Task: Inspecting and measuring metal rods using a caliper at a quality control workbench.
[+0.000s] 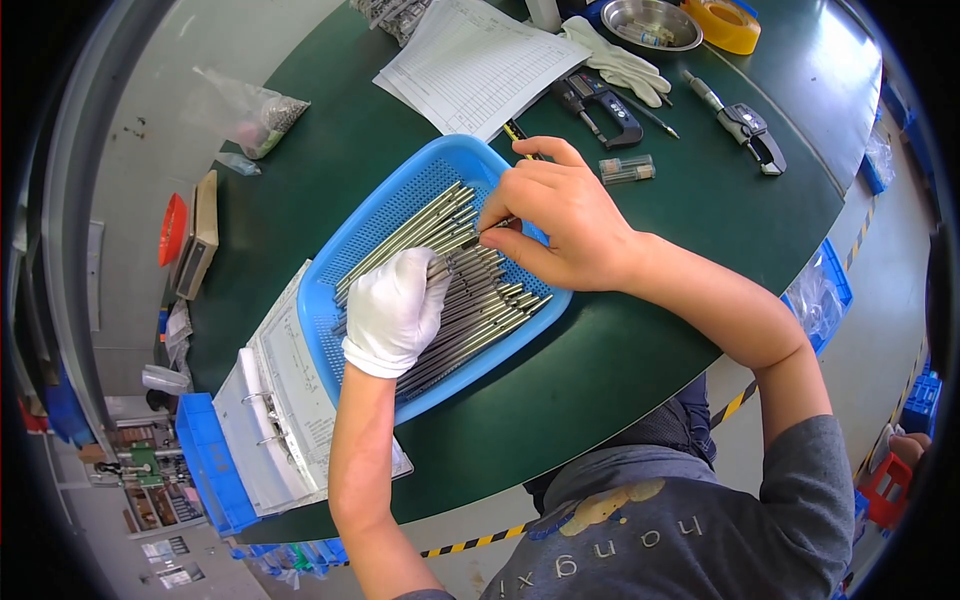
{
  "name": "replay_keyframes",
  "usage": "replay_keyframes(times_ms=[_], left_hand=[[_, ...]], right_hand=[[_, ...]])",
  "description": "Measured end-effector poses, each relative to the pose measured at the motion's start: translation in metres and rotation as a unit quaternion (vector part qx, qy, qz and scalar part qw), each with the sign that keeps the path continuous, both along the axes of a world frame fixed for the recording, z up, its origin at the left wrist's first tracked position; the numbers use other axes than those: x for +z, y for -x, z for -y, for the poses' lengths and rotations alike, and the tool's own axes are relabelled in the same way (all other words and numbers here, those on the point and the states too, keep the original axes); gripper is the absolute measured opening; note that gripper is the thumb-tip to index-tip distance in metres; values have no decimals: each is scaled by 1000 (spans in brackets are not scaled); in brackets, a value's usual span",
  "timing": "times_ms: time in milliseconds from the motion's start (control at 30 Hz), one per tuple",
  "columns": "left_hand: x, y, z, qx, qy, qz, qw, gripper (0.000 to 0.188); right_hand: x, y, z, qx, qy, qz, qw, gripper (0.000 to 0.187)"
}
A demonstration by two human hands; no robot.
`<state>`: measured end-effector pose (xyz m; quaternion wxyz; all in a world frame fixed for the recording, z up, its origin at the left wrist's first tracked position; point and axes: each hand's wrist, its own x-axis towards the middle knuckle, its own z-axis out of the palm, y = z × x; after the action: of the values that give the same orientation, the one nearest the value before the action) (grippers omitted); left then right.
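A blue perforated plastic basket (317, 310) holds many slim metal rods (470, 335) lying side by side. Over it my left hand (393, 305), in a white glove, is closed around a metal rod (463, 247) that points toward my right hand. Bare and pinched at thumb and forefinger, my right hand (565, 222) grips a thin dark pin-like piece (500, 225) at that rod's end. The fingers partly hide this piece, so I cannot tell its exact kind or whether it is inside the rod.
Beyond the basket lie printed sheets (480, 60), a white glove (622, 62), a digital micrometer (600, 108) and another micrometer (745, 130). Small clear boxes (627, 169) sit right of my right hand. A metal bowl (652, 25) stands far back. An open ring binder (270, 430) lies left.
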<state>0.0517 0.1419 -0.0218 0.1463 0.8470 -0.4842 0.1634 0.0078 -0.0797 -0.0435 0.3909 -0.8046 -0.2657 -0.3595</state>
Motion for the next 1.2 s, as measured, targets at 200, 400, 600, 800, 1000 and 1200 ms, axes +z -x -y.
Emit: replay_keyframes(times_ms=[200, 400, 600, 800, 1000, 1200], left_hand=[[3, 1, 0, 3, 0, -7, 1000, 17], [3, 3, 2, 0, -5, -16, 1000, 16], [1, 2, 1, 5, -12, -10, 1000, 16], [2, 4, 3, 5, -35, -9, 999, 17], [2, 5, 5, -10, -39, -5, 999, 18], [3, 5, 6, -15, -28, -5, 999, 18]], right_hand=[[-3, 2, 0, 21, -30, -52, 998, 16], [-3, 0, 0, 32, -27, 11, 999, 15], [-1, 0, 0, 25, -6, 23, 999, 15], [-2, 1, 0, -9, 14, 50, 999, 15], [-2, 2, 3, -33, 63, 24, 997, 28], [1, 1, 4, 2, 27, 14, 1000, 19]])
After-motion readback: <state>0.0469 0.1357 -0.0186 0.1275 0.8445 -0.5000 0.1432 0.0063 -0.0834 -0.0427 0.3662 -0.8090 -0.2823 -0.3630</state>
